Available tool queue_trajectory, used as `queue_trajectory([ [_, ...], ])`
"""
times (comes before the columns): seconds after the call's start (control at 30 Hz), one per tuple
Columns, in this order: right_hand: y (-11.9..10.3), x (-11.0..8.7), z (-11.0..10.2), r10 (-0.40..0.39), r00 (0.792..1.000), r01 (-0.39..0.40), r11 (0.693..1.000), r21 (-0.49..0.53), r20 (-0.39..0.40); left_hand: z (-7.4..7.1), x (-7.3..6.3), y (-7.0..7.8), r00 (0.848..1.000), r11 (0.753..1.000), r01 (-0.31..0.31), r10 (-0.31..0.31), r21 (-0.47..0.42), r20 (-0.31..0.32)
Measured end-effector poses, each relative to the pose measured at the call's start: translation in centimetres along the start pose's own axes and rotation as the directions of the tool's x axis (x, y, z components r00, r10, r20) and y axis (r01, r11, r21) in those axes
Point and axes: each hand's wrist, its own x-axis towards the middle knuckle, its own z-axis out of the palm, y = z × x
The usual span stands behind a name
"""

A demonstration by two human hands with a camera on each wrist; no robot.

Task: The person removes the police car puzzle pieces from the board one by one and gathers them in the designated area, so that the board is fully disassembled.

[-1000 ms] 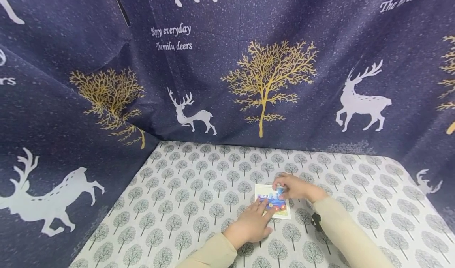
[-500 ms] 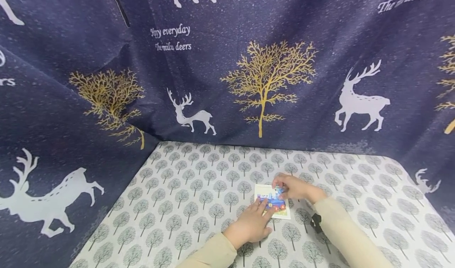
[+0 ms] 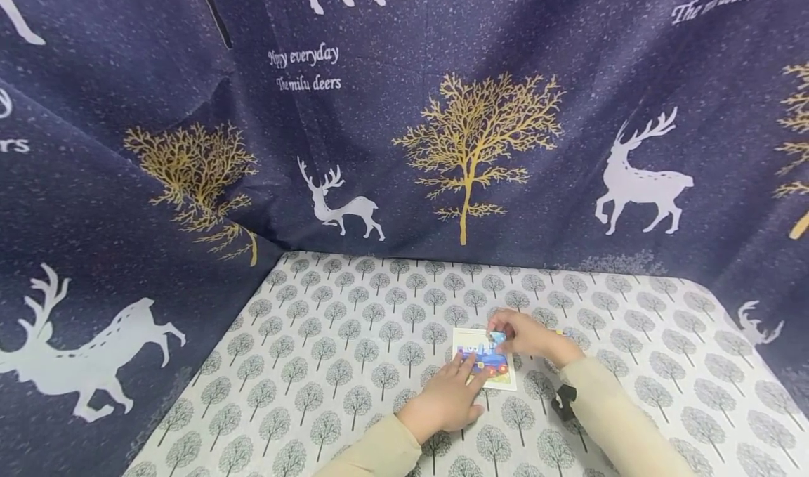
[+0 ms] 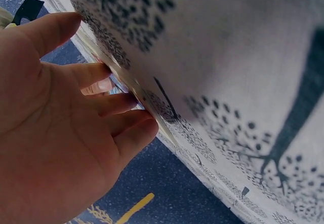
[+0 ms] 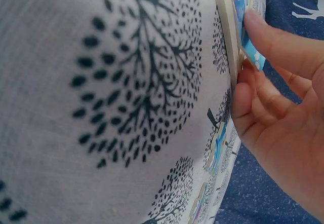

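Observation:
A small square jigsaw puzzle board point(image 3: 464, 334) with a pale border and a blue cartoon train picture point(image 3: 489, 359) lies on the cloth-covered table. My left hand point(image 3: 445, 398) rests with spread, mostly straight fingers on its lower left part; in the left wrist view, the fingertips point(image 4: 132, 101) meet the board's face. At the upper right corner, my right hand point(image 3: 523, 334) pinches a blue puzzle piece point(image 5: 254, 57) between thumb and fingers. That piece tilts up from the board in the right wrist view, with its corner sticking out past the edge. Fingers partly cover the picture.
Two loose puzzle pieces lie on the cloth beyond the right hand: a blue and yellow piece point(image 5: 217, 147) and another piece point(image 5: 198, 203). The tree-print tablecloth point(image 3: 354, 336) reaches back to a dark blue deer-print curtain point(image 3: 404, 147).
My right hand has shifted very slightly at the board's corner, and a bit of yellow now shows behind its wrist. The left hand stays in place.

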Motion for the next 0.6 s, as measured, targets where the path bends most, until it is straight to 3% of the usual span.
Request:
queue_trajectory([
  [0.33, -0.12, -0.22, -0.06, 0.053, 0.997, -0.049, 0.997, 0.064, -0.064, -0.21, -0.13, 0.09, 1.000, 1.000, 0.006, -0.006, 0.000, 0.007],
  [0.6, -0.35, -0.18, 0.12, 0.145, 0.983, -0.140, 0.989, 0.056, -0.113, -0.27, -0.12, 0.12, 1.000, 1.000, 0.009, -0.009, 0.012, 0.005],
])
